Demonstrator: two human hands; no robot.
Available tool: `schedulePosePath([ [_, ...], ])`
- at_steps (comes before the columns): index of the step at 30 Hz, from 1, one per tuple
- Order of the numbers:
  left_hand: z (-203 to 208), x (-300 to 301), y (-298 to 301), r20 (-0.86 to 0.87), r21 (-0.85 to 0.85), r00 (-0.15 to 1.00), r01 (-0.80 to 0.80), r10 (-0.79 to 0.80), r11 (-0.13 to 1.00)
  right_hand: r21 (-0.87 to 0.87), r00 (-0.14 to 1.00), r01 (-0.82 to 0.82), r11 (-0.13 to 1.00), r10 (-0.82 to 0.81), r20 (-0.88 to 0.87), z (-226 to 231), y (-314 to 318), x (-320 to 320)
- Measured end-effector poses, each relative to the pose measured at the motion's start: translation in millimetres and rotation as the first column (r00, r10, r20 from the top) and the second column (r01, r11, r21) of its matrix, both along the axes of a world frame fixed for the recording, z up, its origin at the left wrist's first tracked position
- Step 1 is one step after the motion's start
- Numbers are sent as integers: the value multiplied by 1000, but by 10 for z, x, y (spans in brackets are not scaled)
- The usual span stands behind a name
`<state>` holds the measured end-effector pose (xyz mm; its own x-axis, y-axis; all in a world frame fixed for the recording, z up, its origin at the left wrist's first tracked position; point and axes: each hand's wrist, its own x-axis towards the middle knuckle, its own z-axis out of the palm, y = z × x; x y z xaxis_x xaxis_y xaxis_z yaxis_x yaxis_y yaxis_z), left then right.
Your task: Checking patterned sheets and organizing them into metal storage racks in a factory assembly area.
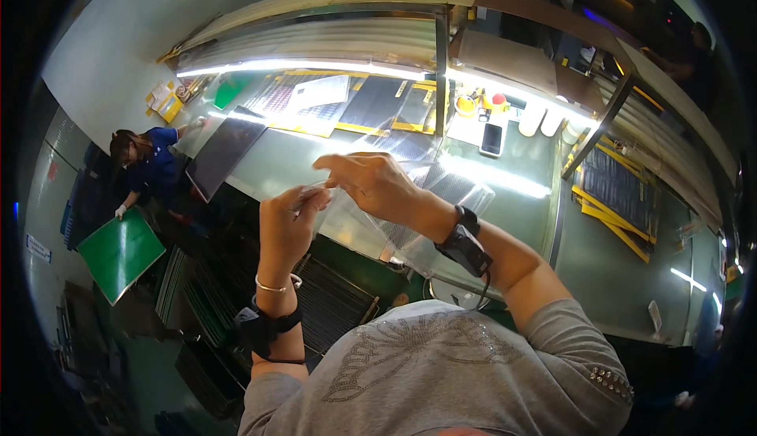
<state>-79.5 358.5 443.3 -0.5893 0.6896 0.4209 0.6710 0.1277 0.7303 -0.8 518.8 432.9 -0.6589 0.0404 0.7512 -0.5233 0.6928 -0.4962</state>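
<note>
Your two bare hands meet near the centre of the frame. Your left hand [288, 219] is drawn into a pinch, fingertips together on the edge of one thin, transparent plastic film [404, 239]. Your right hand [374, 184] is half curled just beside it, index finger reaching left; you cannot tell from here whether it grips the film too. That film hangs in the middle of the frame, below and right of your fingers, its outline hard to trace against the shiny grey-green worktop [512, 227].

You wear two black strapped wrist devices, one per arm, and one pale metal bangle [272, 287] on the left.

At upper right of centre lie one dark-screened phone [492, 139] and two white cylinders [532, 117], perhaps three; glare blurs the count. A pile of black, yellow-edged panels [619, 191] sits at right, its lower layers mostly covered.

At left, one co-worker in a dark blue shirt [154, 160] holds one glossy green rectangular panel [122, 255]. Another person, upper right, is lost in shadow; one more is cut off by the top edge.
</note>
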Motion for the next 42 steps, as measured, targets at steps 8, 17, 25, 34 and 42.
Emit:
schedulePosePath([
  [8,-257,65,226,238,143,971,-69,33,987,-341,990,117,933,-137,-35,-350,-120,32],
  [17,-580,81,353,-180,-30,943,-289,279,957,-301,985,170,938,-150,89,-524,-12,83],
  [25,-390,6,175,470,-60,882,-4,32,998,-373,981,76,925,-1,195,-351,66,216],
  [34,-568,428,394,153,-46,979,-128,134,991,-447,987,65,892,-123,-102,-630,60,-12],
  [42,-441,194,209,163,-68,981,-97,107,993,-999,998,-36,8,59,-36,-651,1050,185],
])
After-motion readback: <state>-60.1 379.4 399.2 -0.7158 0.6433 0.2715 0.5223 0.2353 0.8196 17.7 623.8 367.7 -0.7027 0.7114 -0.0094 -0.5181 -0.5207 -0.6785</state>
